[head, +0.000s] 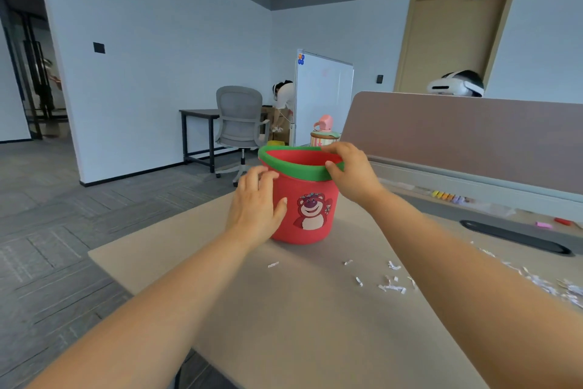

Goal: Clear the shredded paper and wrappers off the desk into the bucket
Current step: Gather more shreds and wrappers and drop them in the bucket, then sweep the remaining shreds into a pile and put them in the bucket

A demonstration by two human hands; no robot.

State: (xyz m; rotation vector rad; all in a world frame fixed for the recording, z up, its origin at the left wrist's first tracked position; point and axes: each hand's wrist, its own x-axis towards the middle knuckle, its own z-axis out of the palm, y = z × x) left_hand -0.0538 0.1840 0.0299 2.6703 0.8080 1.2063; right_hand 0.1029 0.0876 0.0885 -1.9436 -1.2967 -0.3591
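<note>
Desk point(284, 310) | bucket point(310, 215) (contents unseen) | left hand point(255, 209) holds wall, right hand point(353, 174) rim

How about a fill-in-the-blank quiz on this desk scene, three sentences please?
1. The right hand grips the bucket by its ____ rim.
2. The left hand holds the bucket's side beside a printed ____.
3. The shredded paper lies on the desk to the ____ of the bucket.
Missing words: green; bear; right.
</note>
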